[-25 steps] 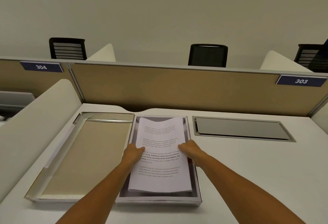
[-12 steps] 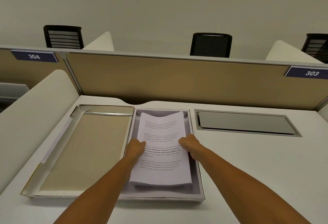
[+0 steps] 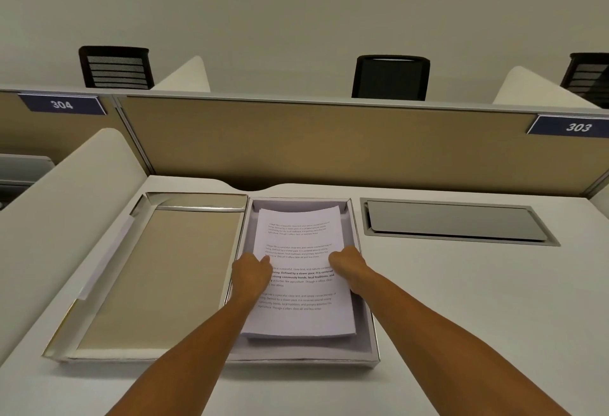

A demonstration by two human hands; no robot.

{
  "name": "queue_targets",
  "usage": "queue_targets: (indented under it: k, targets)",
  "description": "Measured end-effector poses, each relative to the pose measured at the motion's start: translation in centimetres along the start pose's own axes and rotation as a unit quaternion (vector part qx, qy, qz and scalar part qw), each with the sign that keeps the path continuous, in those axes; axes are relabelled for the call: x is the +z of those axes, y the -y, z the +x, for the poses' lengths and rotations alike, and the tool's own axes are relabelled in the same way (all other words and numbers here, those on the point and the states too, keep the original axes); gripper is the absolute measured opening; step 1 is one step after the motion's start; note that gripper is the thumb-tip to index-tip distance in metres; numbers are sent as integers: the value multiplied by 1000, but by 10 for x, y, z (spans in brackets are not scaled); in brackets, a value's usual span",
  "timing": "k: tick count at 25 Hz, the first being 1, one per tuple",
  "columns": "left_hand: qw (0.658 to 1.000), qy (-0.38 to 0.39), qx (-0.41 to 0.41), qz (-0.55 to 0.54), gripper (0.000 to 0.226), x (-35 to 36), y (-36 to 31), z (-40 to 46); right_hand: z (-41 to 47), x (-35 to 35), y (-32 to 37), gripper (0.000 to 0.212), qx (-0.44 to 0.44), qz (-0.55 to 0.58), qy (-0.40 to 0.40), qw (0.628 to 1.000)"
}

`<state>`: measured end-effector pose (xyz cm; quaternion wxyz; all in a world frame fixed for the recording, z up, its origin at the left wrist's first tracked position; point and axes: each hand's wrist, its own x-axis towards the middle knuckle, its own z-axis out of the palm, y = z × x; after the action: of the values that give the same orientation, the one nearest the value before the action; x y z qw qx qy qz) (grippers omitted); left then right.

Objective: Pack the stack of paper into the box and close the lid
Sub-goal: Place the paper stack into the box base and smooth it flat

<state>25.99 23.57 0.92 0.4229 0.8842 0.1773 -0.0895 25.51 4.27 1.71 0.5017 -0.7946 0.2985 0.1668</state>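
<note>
A white stack of paper (image 3: 301,241) with printed text lies inside the shallow grey box (image 3: 370,346) at the middle of the desk. Its far end curls up slightly against the box's back wall. My left hand (image 3: 251,274) grips the stack's left edge and my right hand (image 3: 349,267) grips its right edge, about halfway along. The box's open lid (image 3: 158,277), beige inside with a silver rim, lies flat to the left, joined to the box along its long side.
A grey cable hatch (image 3: 454,226) is set into the desk right of the box. A tan partition (image 3: 329,142) with labels 304 and 303 runs behind. A white side divider (image 3: 59,214) rises on the left. Black chairs stand beyond.
The stack has sunk lower into the box and slid a little away from me, with both hands moving with it. The view has tilted slightly.
</note>
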Motion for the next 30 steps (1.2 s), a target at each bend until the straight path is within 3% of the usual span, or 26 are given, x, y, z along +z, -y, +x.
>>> queue_targets:
  k: [6,15,19,21,23,24,27,30]
  targets:
    - [1000,-13,5,-1,35,-2,-3,-12,-9,7,-5,33,-21,-44,-14,999]
    - [995,0,-55,-88,42,-14,-2,-6,0,9,2,13,-13,-38,-11,999]
    - [1000,19,7,0,51,-16,14,-5,14,34,2,19,-26,-106,-8,994]
    - [993,18,99,56,62,-16,23,-11,10,36,9,44,-60,-147,-7,987]
    - [967,43,214,129,82,-20,30,-14,11,31,19,67,-124,-200,-40,971]
    - [941,74,268,193,94,-25,34,-13,13,28,25,68,-161,-234,-61,957]
    - [821,167,391,380,114,-35,46,-15,20,13,48,51,-240,-303,-75,919]
    - [764,178,439,439,117,-31,54,-23,29,3,65,47,-264,-356,-57,895]
